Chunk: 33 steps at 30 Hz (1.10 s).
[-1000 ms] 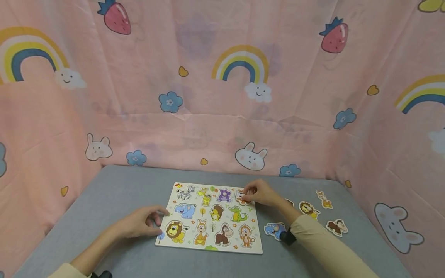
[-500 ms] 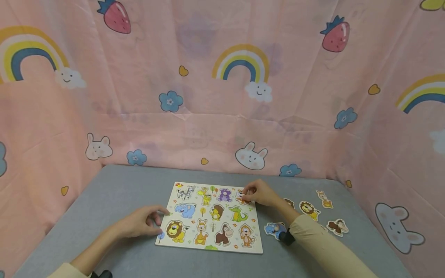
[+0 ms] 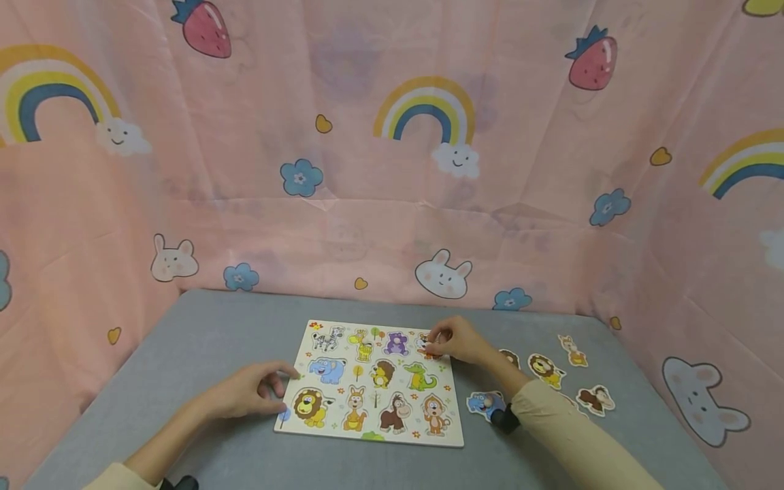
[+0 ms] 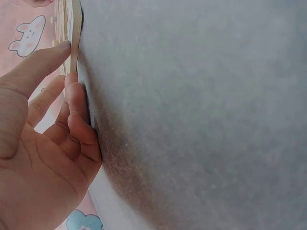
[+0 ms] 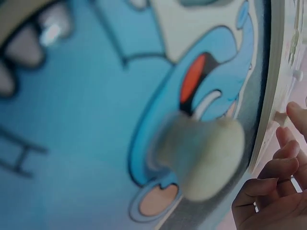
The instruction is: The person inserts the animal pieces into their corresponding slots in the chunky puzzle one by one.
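No visible change over the last second: right hand (image 3: pixel 456 340) still pinches the tiger piece (image 3: pixel 425 346) at the puzzle board (image 3: pixel 373 435) top-right recess; left hand (image 3: pixel 248 391), fingers relaxed, steadies the board edge on the bench (image 3: pixel 202 340)

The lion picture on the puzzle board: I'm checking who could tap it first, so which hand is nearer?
Left. The left hand rests at the board's left edge beside the lion picture; the right hand is at the far right corner.
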Tool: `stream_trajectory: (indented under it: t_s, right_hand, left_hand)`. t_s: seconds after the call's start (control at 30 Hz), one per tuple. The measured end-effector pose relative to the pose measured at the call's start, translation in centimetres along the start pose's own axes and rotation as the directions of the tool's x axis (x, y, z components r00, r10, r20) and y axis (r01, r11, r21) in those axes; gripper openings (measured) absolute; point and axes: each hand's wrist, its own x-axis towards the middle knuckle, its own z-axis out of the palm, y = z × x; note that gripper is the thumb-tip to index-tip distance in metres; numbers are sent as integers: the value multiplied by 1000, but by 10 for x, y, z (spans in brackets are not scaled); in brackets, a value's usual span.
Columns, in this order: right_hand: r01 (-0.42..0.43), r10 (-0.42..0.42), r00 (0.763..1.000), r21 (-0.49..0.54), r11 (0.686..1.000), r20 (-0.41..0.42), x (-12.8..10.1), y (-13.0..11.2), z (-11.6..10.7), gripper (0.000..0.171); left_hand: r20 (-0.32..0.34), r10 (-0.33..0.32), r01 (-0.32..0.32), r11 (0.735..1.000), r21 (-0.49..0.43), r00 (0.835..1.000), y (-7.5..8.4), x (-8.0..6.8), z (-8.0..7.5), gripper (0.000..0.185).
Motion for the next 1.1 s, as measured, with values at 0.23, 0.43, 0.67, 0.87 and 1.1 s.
stream_trajectory:
  t_s: [0.23,0.43,0.67,0.87,1.1]
  right_hand:
    - [23,-21,999,49,999,-46,-5,1,-11,18]
    - [-14,19,997,76,997,-70,-14,-1,-27,23]
    - [-16,26,995,109,994,-92,-26,4,-43,27]
    - [-28,38,997,128,991,-73,-42,9,-52,31]
    - [61,-48,995,162,985,-85,-65,15,-54,29]
  left_hand:
    - [1,-2,2,1000,-1,1000,0,1,0,48]
    - [3,3,-3,1000,5,1000,0,1,0,48]
    - [4,6,-6,1000,-1,1000,0,0,-1,48]
    - [5,13,-13,1000,-1,1000,0,-1,-1,47]
    - [5,20,-20,1000,-1,1000,-1,-1,0,47]
